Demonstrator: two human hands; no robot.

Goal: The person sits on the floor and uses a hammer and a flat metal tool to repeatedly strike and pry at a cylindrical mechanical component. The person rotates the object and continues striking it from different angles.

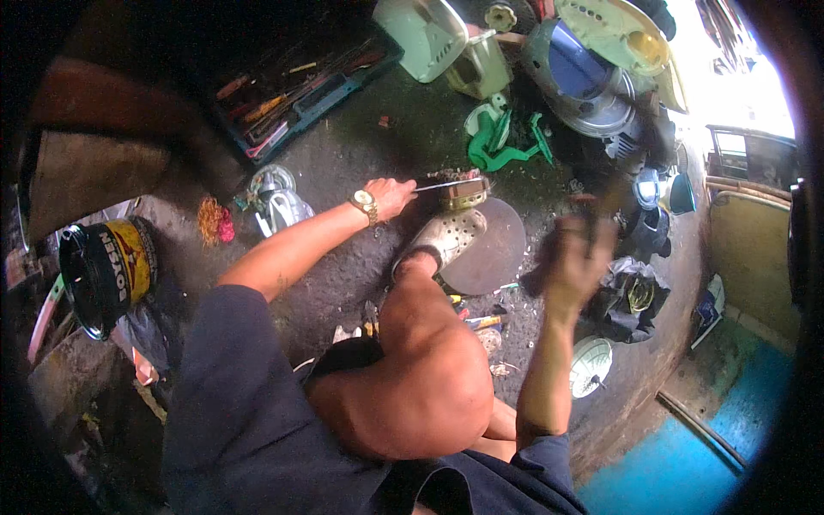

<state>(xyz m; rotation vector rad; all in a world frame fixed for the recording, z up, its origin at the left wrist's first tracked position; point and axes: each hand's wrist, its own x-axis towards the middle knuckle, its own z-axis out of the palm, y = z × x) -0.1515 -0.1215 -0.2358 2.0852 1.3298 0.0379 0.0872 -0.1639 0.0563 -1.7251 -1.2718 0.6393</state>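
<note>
My left hand [393, 199], with a gold watch on its wrist, is closed around a thin metal tool [438, 184] whose type is not clear. Its far end meets a small metal block with coiled windings [462, 194], which looks like a motor core. The block rests just beyond the toe of my white clog [459, 236]; the clogged foot is on a round grey plate [493, 257]. To the right, my raised right hand [582, 257] is smeared by motion. Its fingers seem curled around a dark, blurred thing that I cannot make out.
A dark toolbox [300, 107] with several tools stands at the far left. Green plastic fan parts [498, 142] lie ahead, near pale bins and a grey drum-like housing [601, 112]. On the left sits a black bucket [107, 275]; a black bag [635, 300] lies right.
</note>
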